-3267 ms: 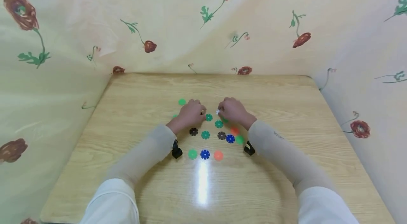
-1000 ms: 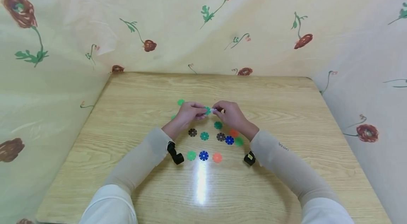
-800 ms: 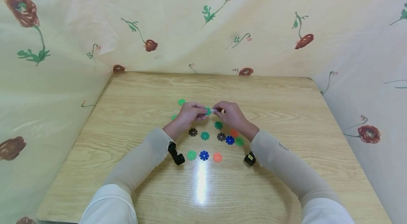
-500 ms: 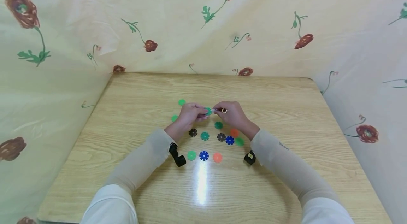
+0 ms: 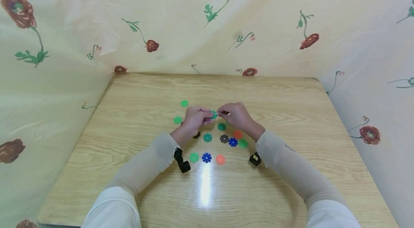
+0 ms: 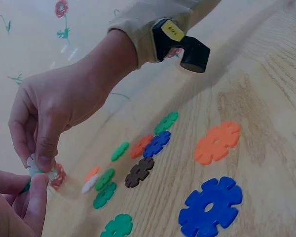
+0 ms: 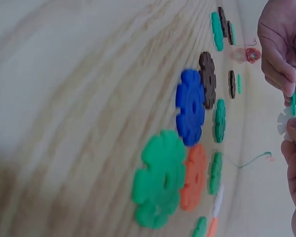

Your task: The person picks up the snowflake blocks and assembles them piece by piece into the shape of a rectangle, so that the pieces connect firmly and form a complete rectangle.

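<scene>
Above the table's middle, my left hand (image 5: pixel 195 118) pinches a green notched plastic disc (image 5: pixel 214 114) between thumb and fingers. A white notched disc (image 7: pixel 285 121) is pinched in my right hand (image 5: pixel 238 115). In the right wrist view the green disc stands edge-on across the white one, their rims overlapping at the notches. The left wrist view shows the white disc's rim under my right fingers (image 6: pixel 45 148), with most of the green disc hidden by my left thumb. Below the hands lie a dark green disc (image 5: pixel 221 127) and a teal disc (image 5: pixel 207 137).
Nearer me lie a light green disc (image 5: pixel 194 157), a blue disc (image 5: pixel 206 158) and an orange disc (image 5: pixel 220 159). A brown disc (image 5: pixel 224 138) and several others lie below my right hand. Two light green discs are left of my left hand. A flowered sheet (image 5: pixel 181 23) backs the table.
Earlier, my hands were apart and the green disc lay on the table by my left fingers. Now it is lifted against the white disc; in the last second my left hand shifted slightly right.
</scene>
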Demonstrator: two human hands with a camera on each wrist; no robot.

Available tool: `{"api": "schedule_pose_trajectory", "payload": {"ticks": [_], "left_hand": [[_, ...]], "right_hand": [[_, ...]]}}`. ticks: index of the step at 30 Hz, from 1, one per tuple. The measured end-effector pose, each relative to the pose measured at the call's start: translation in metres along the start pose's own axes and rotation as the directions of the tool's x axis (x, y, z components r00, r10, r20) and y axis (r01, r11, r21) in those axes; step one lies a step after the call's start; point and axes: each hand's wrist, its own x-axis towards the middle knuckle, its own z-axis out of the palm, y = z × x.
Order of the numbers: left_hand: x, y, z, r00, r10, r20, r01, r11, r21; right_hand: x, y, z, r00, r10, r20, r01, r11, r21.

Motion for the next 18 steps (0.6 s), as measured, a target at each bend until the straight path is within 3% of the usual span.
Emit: {"api": "schedule_pose_trajectory", "payload": {"ticks": [7, 11, 15, 18], "left_hand": [[-0.001, -0.001, -0.001, 1.0, -0.011, 0.014, 0.011, 1.0, 0.02], [-0.001, -0.002, -0.004, 0.996, -0.052, 0.068, 0.048, 0.997, 0.066], [-0.003, -0.001, -0.007, 0.982, -0.11, 0.154, 0.081, 0.979, 0.185], [-0.006, 0.003, -0.01, 0.972, -0.137, 0.192, 0.072, 0.948, 0.311]], "right_hand": [[0.001, 0.001, -0.003, 0.999, -0.04, 0.036, 0.04, 0.999, -0.011], [0.001, 0.002, -0.005, 0.995, -0.09, 0.043, 0.092, 0.996, -0.024], [0.003, 0.0, -0.005, 0.983, -0.16, 0.085, 0.163, 0.986, -0.029], [0.004, -0.003, -0.005, 0.975, -0.183, 0.129, 0.188, 0.982, -0.032]]}}
